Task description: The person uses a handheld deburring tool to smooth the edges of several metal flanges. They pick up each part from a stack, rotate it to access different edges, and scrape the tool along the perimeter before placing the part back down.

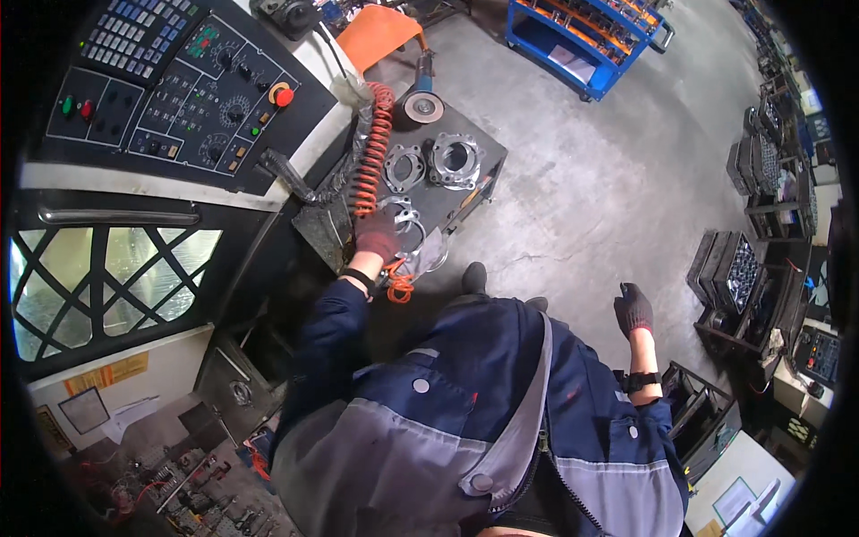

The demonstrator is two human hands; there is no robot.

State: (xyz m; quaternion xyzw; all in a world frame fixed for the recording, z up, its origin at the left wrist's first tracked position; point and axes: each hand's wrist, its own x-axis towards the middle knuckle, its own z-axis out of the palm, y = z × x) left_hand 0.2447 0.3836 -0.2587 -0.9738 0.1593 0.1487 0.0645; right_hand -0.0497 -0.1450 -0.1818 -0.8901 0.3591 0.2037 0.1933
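Observation:
My left hand, in a dark red glove, is over the near left part of a small dark table. Its fingers look curled, and what they hold is hidden beneath them. Right at the hand is the lower end of a thick orange coiled hose. A metal ring with lugs lies beside the fingers. Farther back are another flat ring and a stack of metal flanges. My right hand, gloved, hangs away from the table over the floor, empty, its thumb apart from the fingers.
An angle grinder rests at the table's back edge. A thin orange coil hangs at its near edge. A machine control panel stands left, above a windowed door. A blue cart is at the back; stacked crates stand right.

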